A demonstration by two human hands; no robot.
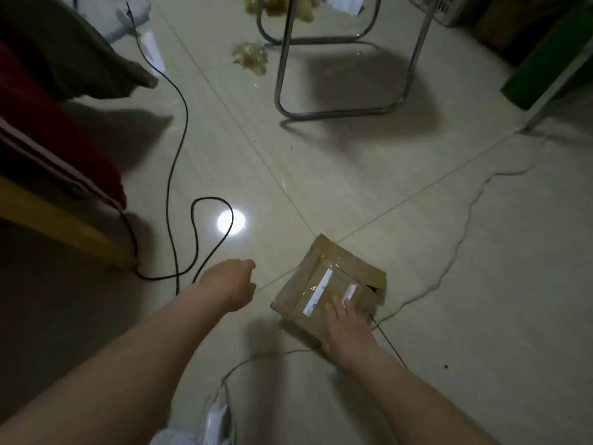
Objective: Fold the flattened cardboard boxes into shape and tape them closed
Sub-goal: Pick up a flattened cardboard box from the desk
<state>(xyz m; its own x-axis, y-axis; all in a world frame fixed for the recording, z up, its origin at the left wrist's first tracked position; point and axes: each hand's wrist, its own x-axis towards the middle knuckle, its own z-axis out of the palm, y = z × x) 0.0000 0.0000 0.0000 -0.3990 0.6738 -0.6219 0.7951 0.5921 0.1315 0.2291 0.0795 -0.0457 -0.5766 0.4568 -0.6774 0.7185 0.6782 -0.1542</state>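
Pressing flat fingers on the small brown taped cardboard box [327, 284] on the near floor, the right hand [348, 329] steadies it; the left hand [229, 284] hovers, fingers curled, empty. Sealing looks nearly finished; next needs tape.

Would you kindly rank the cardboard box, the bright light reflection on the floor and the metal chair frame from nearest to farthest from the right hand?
1. Cardboard box: under the right hand.
2. Light reflection: on the floor tiles, up-left.
3. Metal chair frame: far, at the top.
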